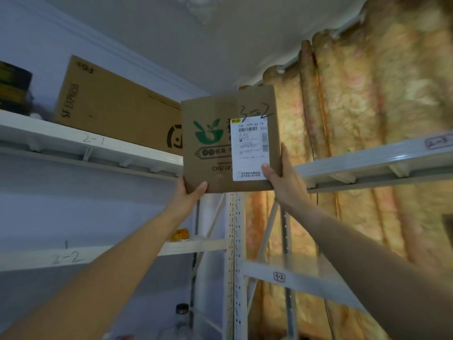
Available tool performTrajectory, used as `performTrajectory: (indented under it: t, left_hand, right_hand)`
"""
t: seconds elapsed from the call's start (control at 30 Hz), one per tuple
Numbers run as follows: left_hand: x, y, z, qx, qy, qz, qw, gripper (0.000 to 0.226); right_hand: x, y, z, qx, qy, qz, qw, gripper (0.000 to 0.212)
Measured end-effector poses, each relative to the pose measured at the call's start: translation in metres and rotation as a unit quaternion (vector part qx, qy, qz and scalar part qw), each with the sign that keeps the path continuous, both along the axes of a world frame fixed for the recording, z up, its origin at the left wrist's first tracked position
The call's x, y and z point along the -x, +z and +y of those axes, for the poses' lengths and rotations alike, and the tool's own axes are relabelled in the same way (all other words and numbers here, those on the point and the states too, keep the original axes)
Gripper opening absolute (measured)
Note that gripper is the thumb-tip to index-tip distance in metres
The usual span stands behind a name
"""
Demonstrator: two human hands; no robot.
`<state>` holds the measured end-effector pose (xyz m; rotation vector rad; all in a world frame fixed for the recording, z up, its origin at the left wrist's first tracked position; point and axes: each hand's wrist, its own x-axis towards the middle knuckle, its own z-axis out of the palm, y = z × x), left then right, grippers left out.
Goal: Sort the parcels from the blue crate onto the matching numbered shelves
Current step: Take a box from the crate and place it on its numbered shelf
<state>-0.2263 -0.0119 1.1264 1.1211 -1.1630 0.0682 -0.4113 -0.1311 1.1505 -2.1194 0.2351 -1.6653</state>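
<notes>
Brown cardboard parcel marked 3-2 (208, 153) held high, left hand (192, 192) and right hand (282, 179) each pinching a lower corner, thumbs on its front; unshelved yet, grey metal shelf tagged 3-2 (302, 282) well below.

Both hands, left (190, 192) and right (282, 177), hold up a cardboard box (213, 148) marked 3-2 between shelf 2-1 (73, 141) and the right-hand shelves (367, 160).

Matt brown cardboard parcel (215, 143) (smooth white paper label (250, 148)); painted metal shelves (367, 165).
</notes>
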Motion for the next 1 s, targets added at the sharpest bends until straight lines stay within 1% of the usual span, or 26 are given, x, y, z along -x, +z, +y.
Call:
performTrajectory:
  t: [0.03,0.07,0.17,0.2,0.27,0.4,0.5,0.57,0.67,0.8,0.9,1.0]
  left_hand:
    - [0.005,0.004,-0.001,-0.016,0.007,-0.019,1.000,0.068]
    - [0.009,0.005,-0.003,-0.030,0.005,-0.025,0.999,0.070]
    - [0.012,-0.004,-0.007,-0.038,-0.009,-0.009,0.999,0.070]
    - [0.013,-0.010,-0.007,-0.041,-0.004,-0.011,0.999,0.069]
    - [0.016,-0.027,-0.008,-0.059,0.012,-0.017,0.998,0.068]
    - [0.034,-0.067,-0.010,-0.088,0.027,-0.036,0.995,0.064]
    - [0.046,-0.093,-0.004,-0.109,0.027,-0.054,0.992,0.062]
    - [0.053,-0.104,0.000,-0.115,0.024,-0.069,0.991,0.062]
    - [0.068,-0.113,0.003,-0.126,0.010,-0.058,0.990,0.064]
    - [0.095,-0.118,-0.004,-0.118,-0.014,-0.044,0.992,0.064]
    - [0.113,-0.123,-0.011,-0.123,-0.020,-0.030,0.992,0.058]
    - [0.118,-0.112,-0.015,-0.122,-0.019,-0.025,0.992,0.053]
  right_hand:
    - [0.007,0.007,-0.001,0.001,-0.026,0.020,0.999,0.068]
    - [0.013,0.009,-0.003,-0.018,-0.028,0.039,0.999,0.073]
    - [0.022,-0.004,0.000,-0.080,0.038,0.080,0.993,0.098]
    - [0.025,-0.014,0.005,-0.100,0.038,0.095,0.990,0.097]
    - [0.033,-0.041,0.005,-0.130,0.037,0.089,0.987,0.083]
    - [0.048,-0.105,0.004,-0.132,-0.038,0.050,0.989,0.065]
    - [0.064,-0.141,0.018,-0.143,-0.063,0.034,0.987,0.059]
    - [0.076,-0.154,0.024,-0.134,-0.082,0.037,0.987,0.056]
    - [0.095,-0.150,0.028,-0.113,-0.124,0.043,0.985,0.057]
    - [0.130,-0.138,0.030,-0.073,-0.188,0.077,0.976,0.067]
    - [0.155,-0.130,0.027,-0.073,-0.219,0.126,0.965,0.062]
    - [0.165,-0.111,0.021,-0.042,-0.236,0.162,0.957,0.057]
